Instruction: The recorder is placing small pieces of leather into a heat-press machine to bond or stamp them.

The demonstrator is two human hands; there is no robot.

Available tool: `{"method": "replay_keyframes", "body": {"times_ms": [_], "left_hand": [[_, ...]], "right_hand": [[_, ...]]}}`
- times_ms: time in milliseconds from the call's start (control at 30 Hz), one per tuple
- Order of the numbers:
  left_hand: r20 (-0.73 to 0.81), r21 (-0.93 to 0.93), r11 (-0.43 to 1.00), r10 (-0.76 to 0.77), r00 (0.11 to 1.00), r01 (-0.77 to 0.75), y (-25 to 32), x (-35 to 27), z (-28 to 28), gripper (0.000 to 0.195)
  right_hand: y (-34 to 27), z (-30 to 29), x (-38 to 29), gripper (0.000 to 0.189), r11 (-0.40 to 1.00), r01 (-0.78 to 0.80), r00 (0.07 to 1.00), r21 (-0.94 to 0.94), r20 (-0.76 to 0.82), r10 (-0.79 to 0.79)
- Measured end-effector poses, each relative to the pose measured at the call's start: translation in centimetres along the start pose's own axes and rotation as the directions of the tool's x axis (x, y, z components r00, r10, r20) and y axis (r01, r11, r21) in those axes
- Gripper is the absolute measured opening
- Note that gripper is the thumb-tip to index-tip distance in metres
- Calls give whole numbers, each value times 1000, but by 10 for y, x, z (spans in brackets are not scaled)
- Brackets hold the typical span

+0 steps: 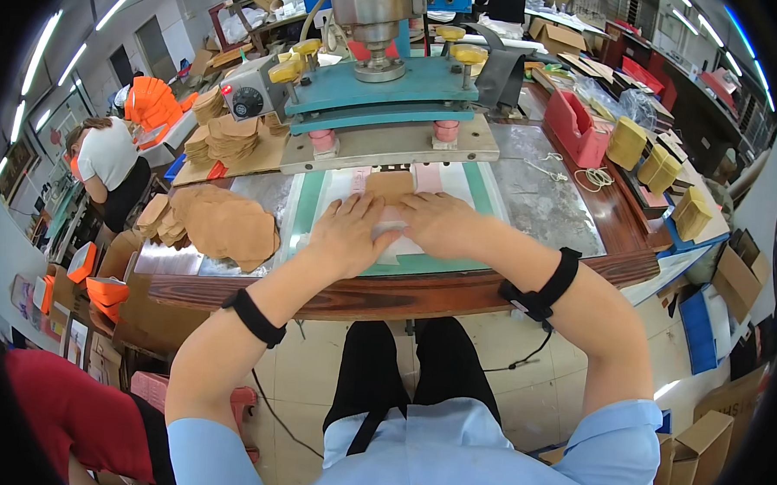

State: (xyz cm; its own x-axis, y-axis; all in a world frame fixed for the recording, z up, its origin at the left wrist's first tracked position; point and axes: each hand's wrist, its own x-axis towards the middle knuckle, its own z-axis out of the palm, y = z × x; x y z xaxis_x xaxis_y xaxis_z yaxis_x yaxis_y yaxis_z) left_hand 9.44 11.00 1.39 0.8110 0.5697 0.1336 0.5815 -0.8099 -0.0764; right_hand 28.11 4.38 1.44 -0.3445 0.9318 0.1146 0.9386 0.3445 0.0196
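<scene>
A tan leather-like piece point(390, 185) lies flat on the white, green-edged work sheet point(475, 188), between two pink strips. The fingertips of my left hand point(344, 237) rest at its near left edge, with the thumb spread toward the middle. From the other side my right hand point(442, 225) touches its near right edge, fingers pointing inward. Whether either hand pinches the piece is hidden. A pale patch point(389, 216) shows between the hands. Just beyond stands a press with a teal plate point(382, 89), raised above the sheet. Left of my left hand lies a pile of similar tan pieces point(223, 225).
More tan stacks point(230, 135) sit by a control box with a dial point(249, 93). A red holder point(572, 127), coiled string point(593, 178) and yellowish bundles point(658, 168) are at right. The wooden table edge point(386, 294) runs before me. Two people are at left.
</scene>
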Motion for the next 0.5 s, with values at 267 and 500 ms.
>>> {"method": "replay_keyframes", "body": {"times_ms": [267, 500], "left_hand": [[148, -5, 994, -106, 983, 108, 7, 24, -5, 76], [162, -8, 996, -86, 983, 88, 2, 35, -1, 75]], "right_hand": [[18, 5, 10, 47, 987, -130, 988, 92, 99, 121], [26, 0, 6, 52, 973, -157, 985, 169, 96, 142]]}}
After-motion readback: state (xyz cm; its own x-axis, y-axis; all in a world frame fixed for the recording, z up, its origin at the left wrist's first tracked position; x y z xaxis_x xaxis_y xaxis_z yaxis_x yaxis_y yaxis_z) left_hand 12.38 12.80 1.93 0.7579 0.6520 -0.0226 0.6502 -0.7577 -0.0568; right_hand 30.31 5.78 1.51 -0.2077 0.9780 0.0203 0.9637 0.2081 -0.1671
